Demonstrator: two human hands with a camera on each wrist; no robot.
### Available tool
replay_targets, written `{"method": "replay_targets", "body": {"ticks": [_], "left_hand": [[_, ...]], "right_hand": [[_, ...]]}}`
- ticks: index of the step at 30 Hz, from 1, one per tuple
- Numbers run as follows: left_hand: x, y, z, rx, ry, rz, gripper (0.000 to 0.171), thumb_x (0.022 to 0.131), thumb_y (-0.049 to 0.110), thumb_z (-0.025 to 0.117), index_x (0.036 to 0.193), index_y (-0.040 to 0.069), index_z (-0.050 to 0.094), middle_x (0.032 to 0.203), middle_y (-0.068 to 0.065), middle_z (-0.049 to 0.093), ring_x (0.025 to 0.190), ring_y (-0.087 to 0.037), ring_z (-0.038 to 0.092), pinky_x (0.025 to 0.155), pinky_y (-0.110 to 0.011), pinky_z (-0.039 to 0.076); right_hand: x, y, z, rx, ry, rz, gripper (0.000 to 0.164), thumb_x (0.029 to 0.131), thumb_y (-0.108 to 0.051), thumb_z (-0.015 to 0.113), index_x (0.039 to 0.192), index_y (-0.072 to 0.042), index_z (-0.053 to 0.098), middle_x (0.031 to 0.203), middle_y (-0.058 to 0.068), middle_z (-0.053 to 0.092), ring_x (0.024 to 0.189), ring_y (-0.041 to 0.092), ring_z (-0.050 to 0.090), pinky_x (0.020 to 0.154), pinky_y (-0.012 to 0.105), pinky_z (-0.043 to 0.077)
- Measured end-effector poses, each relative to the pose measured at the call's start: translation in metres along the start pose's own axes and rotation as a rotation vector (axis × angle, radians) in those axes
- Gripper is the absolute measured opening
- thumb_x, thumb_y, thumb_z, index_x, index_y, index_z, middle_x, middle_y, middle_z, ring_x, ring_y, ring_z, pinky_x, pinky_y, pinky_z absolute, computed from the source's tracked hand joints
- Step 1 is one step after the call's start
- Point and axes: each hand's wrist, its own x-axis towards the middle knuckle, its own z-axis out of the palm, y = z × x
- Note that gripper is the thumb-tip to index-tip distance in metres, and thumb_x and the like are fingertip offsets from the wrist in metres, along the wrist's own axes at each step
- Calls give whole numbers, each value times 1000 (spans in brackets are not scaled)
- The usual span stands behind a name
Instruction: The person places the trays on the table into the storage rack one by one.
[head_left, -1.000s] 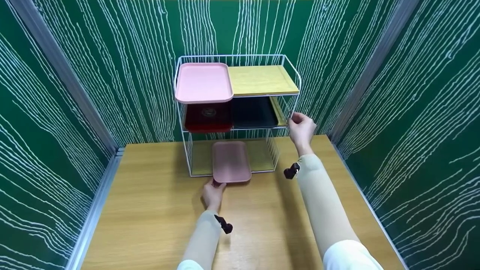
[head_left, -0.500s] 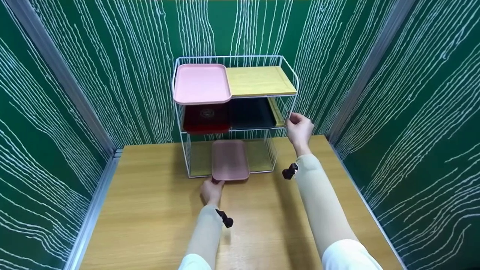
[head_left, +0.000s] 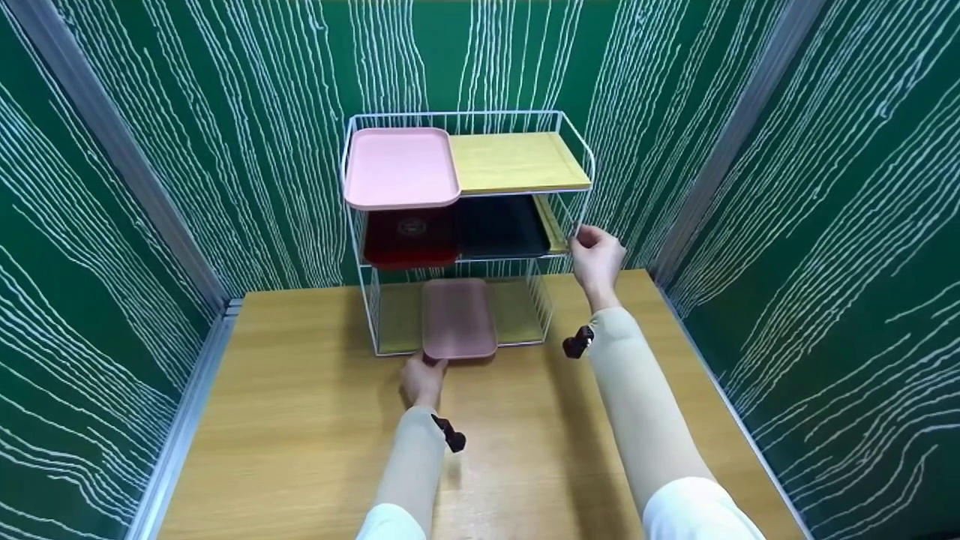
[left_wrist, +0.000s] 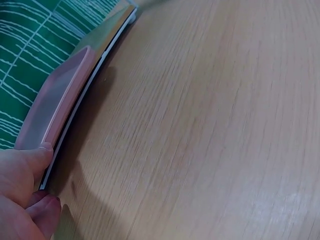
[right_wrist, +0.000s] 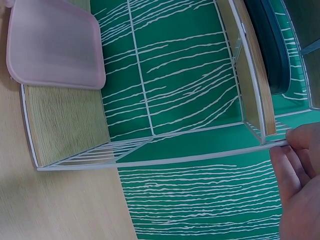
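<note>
A white wire rack with three wooden shelves stands against the back wall. Half on its lowest shelf, a pink tray juts slightly over the front rail. At the tray's front left corner is my left hand. The left wrist view shows that thumb on the rim of the pink tray, with curled fingers below by the rack's rail. My right hand grips the rack's right upright near the middle shelf. In the right wrist view, thumb and fingers pinch the white wire.
Another pink tray lies on the top shelf's left half, beside bare yellowish wood. On the middle shelf sit a dark red tray and a black tray. Green patterned walls enclose the wooden table.
The lower pink tray has slid a little deeper onto the bottom shelf, and my left hand has moved forward with it. My right hand keeps its grip on the rack.
</note>
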Motion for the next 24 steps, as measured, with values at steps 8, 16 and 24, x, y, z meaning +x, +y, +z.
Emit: {"method": "replay_targets", "body": {"ticks": [8,16,24], "left_hand": [[6,-7,-7,16,-54,52,32,89,31,87,112,11,79,111,-17,79,106,-44,72,86,-60,56],[18,-18,-27,-53,-252,166,56,93,28,82,141,3,69,119,-17,77,115,-37,70,101,-52,55],[17,-33,-66,45,-431,466,61,100,22,77,148,-10,56,118,-32,73,84,-33,70,95,-54,59]], "right_hand": [[-1,-1,3,-2,-33,15,22,101,-11,72,121,-5,79,111,12,78,102,23,71,92,38,57],[5,1,1,23,-73,34,25,102,-12,71,125,-5,77,116,13,76,106,24,69,94,37,57],[-3,32,-15,119,-136,-9,43,105,-27,72,144,-8,67,130,13,74,118,25,69,100,40,57]]}}
